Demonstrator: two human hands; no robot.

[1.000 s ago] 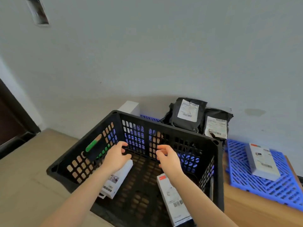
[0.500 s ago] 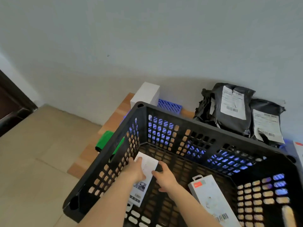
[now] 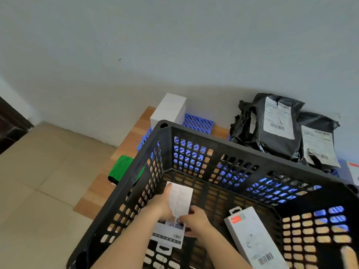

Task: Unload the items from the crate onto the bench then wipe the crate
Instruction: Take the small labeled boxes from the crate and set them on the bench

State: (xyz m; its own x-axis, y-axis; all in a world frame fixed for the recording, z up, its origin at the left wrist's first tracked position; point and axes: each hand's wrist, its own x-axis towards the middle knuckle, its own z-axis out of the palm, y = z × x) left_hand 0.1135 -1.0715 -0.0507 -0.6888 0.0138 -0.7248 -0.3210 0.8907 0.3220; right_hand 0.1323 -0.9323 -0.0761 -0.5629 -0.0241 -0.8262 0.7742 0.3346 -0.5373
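A black perforated crate [image 3: 217, 136] stands on the wooden bench [image 3: 134, 133]. Inside it, at the left, lies a flat white product box [image 3: 180, 199] with a hang tab. My left hand [image 3: 163, 204] grips its left edge, with fingertips at its far corner. My right hand [image 3: 196, 222] pinches its right edge lower down. The box's far end looks tilted up off the crate floor. A second white box [image 3: 252, 237] with a red label and barcode lies flat on the crate floor to the right.
Two black mailer bags [image 3: 279, 129] lean on the wall behind the crate. A white box [image 3: 169, 109] stands on a blue grid mat [image 3: 198, 123] at the back left. A green cloth [image 3: 120, 168] lies on the bench left of the crate. Tiled floor lies further left.
Both hands left the crate's far wall, dropped to its floor and took hold of the left white box. Its far end has lifted. The view has moved closer over the crate.
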